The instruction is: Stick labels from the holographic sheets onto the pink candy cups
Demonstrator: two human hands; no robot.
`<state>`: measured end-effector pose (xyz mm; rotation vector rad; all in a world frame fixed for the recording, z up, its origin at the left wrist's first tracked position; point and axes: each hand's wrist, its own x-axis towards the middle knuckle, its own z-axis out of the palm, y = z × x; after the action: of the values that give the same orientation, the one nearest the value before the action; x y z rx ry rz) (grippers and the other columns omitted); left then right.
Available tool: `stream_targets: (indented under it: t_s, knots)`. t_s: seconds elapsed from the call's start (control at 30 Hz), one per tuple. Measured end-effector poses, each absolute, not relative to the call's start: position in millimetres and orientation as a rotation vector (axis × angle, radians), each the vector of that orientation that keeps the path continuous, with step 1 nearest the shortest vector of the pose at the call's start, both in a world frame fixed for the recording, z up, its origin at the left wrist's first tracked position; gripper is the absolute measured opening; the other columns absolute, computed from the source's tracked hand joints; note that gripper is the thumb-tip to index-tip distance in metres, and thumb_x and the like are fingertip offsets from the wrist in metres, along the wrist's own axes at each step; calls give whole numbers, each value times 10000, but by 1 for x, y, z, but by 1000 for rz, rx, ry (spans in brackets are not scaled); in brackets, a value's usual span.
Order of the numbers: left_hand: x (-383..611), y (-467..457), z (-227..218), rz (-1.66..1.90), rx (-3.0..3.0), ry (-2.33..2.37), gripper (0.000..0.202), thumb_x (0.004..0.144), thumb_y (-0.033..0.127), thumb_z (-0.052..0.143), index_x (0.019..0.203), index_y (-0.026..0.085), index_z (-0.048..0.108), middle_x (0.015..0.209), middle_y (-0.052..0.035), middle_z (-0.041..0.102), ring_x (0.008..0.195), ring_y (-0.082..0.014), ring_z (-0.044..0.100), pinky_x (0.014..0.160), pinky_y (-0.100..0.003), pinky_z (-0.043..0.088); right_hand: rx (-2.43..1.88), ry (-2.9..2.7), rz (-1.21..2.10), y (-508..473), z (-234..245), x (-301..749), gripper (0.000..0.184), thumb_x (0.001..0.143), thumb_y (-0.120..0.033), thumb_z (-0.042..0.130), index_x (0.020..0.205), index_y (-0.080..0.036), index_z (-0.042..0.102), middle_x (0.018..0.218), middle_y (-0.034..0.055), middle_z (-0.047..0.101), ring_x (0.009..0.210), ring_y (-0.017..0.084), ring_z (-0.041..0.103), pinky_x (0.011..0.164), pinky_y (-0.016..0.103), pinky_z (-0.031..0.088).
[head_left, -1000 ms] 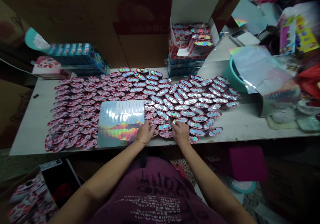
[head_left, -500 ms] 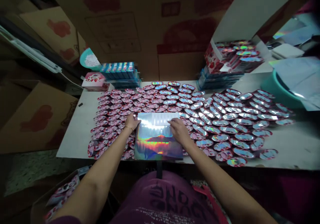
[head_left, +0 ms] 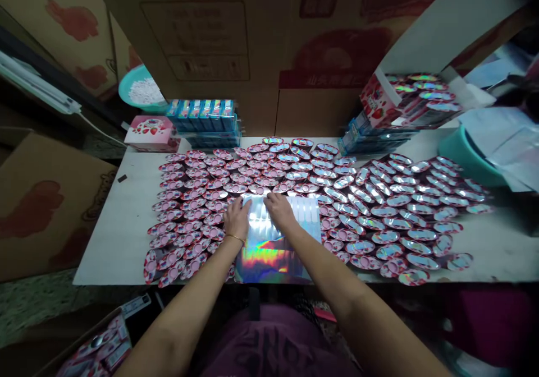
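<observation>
A shiny holographic sticker sheet [head_left: 278,248] lies on top of the small pink oval packs [head_left: 189,208] near the front edge of the white table [head_left: 109,237]. My left hand [head_left: 236,218] rests on the sheet's upper left corner, fingers curled down onto it. My right hand [head_left: 279,211] is beside it on the sheet's top edge, fingers pinched at the strip of stickers. To the right, several oval packs [head_left: 379,208] carry silver holographic tops; those on the left are plain pink.
Blue box stacks [head_left: 204,122] and a pink box [head_left: 149,133] stand at the back left, an open carton of packs [head_left: 404,105] at back right, a teal bowl [head_left: 471,155] at right. Cardboard boxes [head_left: 252,40] wall the back. A box of packs [head_left: 99,349] sits on the floor.
The view swung left. Both hands left the packs right of the sheet and went to its top edge; since half a second ago they have drawn together at its upper left.
</observation>
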<state>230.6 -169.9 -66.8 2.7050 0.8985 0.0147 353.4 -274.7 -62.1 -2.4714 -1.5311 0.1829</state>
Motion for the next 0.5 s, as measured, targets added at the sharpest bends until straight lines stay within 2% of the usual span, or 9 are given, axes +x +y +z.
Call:
stream_targets:
  t_s: [0.17, 0.27, 0.33, 0.43, 0.5]
  knots:
    - [231, -165, -66, 66, 2709, 925, 376, 841, 240, 374, 1173, 361, 504, 1294, -35, 415, 1056, -256, 408, 821, -407, 361, -2250, -1159, 207, -301, -23, 336, 166, 827, -177, 433, 799, -170, 597, 905, 73, 576, 840, 183, 479, 750, 300, 370]
    - [238, -166, -56, 187, 2632, 940, 337, 816, 252, 420, 1117, 297, 566, 1298, -55, 417, 1113, -278, 385, 891, -442, 326, -2024, -809, 342, -346, 11, 332, 147, 806, -213, 461, 737, -177, 586, 778, 35, 568, 743, 142, 508, 685, 258, 389]
    - [248, -181, -45, 230, 2457, 835, 328, 816, 283, 416, 1090, 231, 587, 1240, -79, 479, 1115, -265, 407, 924, -427, 322, -1906, -560, 468, -384, 25, 333, 148, 786, -274, 493, 719, -181, 588, 726, 17, 567, 687, 128, 513, 626, 240, 390]
    - [265, -230, -29, 11, 1938, 583, 413, 842, 402, 339, 1053, 161, 600, 1037, -86, 611, 950, -199, 539, 852, -346, 408, -1752, -159, 631, -437, 31, 336, 206, 734, -378, 549, 710, -177, 588, 624, -6, 560, 559, 109, 486, 522, 225, 368]
    - [273, -273, -21, -197, 1599, 500, 460, 801, 474, 405, 1057, 141, 592, 985, -85, 637, 859, -175, 576, 787, -310, 441, -1676, 27, 669, -467, 27, 337, 246, 699, -418, 580, 702, -172, 587, 572, -17, 550, 500, 97, 462, 482, 219, 347]
